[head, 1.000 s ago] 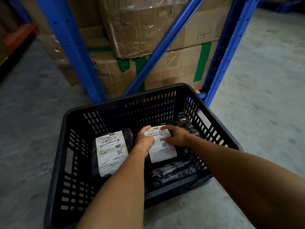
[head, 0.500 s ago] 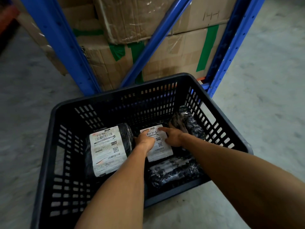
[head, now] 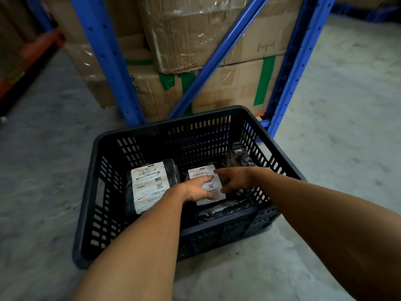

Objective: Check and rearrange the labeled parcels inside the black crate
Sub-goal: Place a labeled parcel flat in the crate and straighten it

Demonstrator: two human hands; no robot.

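- our left hand (head: 196,189) lies with fingers (head: 208,178) spread flat across the lower part of the white label (head: 202,177) of the middle parcel (head: 206,183); it presses down and grips nothing.
- our right hand (head: 235,179) hovers at the right edge of the same label, fingers (head: 219,170) loosely open and reaching toward the left of the frame; we cannot tell whether the fingertips touch the label, and they close on nothing.
- the middle parcel sits at the centre of the frame, on the floor of the black crate (head: 134,132), wrapped in black with its label facing up.
- just to its left lies a larger labelled parcel (head: 149,185), also black-wrapped, its label reading 310-sal17 with barcodes and a qr code.
- a glossy black parcel (head: 238,155) leans in the crate's upper right corner, and another black parcel (head: 221,211) lies along the near wall, below our hands.
- both bare forearms enter from the bottom of the frame and cross over the near rim of the crate.
- the crate stands on the grey concrete floor (head: 336,127).
- in the upper half of the frame, blue rack posts (head: 104,51) and a diagonal brace stand in front of stacked cardboard boxes (head: 195,35) with green tape.
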